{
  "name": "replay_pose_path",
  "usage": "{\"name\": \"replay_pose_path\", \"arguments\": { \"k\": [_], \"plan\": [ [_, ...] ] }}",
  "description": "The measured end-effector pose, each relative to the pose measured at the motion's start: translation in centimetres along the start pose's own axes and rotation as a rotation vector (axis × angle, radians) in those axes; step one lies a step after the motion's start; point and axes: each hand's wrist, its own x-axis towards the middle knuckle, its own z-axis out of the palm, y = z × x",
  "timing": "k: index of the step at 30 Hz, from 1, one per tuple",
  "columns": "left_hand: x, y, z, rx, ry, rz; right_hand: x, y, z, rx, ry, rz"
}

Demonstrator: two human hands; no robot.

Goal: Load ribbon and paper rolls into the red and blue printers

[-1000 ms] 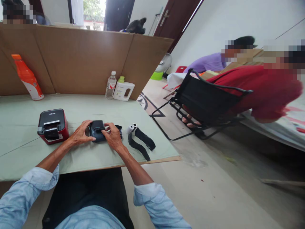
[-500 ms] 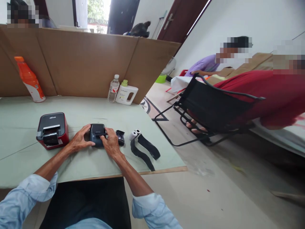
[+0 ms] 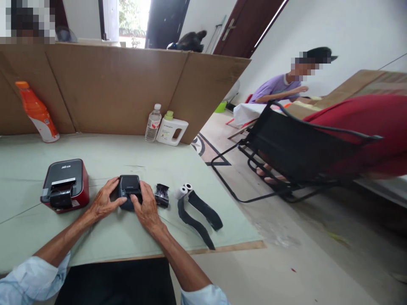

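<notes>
A small dark boxy device [image 3: 129, 183], with the look of a portable printer, lies on the green-covered table between my hands. My left hand [image 3: 106, 200] grips its left side, with the thumb at the lower left edge and the fingers along the far left. On the other side, my right hand [image 3: 148, 208] wraps the right edge, and its thumb rests on the front part of the device. Just right of that hand is a crumpled black wrapper or roll [image 3: 162, 195]. Two small white rolls [image 3: 183, 189] with long black strips [image 3: 205, 207] trailing lie farther right.
A red and black label printer [image 3: 65, 185] stands at the left. An orange bottle [image 3: 37, 112], a clear water bottle [image 3: 153, 123] and a white jug [image 3: 172, 130] stand by the cardboard screen [image 3: 117, 89]. Right of the table are a black folding chair [image 3: 295, 144] and seated people.
My right thumb has shifted on the device, from a dark part near its middle to the front portion. Both hands remain on it. The whole view has tilted slightly.
</notes>
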Motion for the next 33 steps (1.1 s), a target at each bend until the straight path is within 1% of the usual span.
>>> {"name": "replay_pose_path", "arguments": {
  "k": [9,13,15,21,25,33],
  "plan": [
    [-1.8,0.3,1.0,0.122,0.069,0.013,-0.7,0.0,0.1,0.035,-0.012,0.025],
    [-2.1,0.6,1.1,0.138,0.09,0.026,-0.8,0.0,0.2,0.036,-0.009,0.034],
    [-1.9,0.8,1.1,0.113,0.095,0.023,-0.8,0.0,0.2,0.034,-0.009,0.036],
    [-0.5,0.7,0.8,0.037,0.13,-0.04,-0.9,0.0,0.3,0.02,-0.011,0.035],
    [0.0,0.4,0.9,0.067,0.124,-0.031,-0.9,-0.1,0.4,0.019,-0.002,0.036],
    [0.5,0.4,0.8,0.122,0.12,-0.055,-0.8,-0.1,0.3,0.038,-0.013,0.039]
  ]
}}
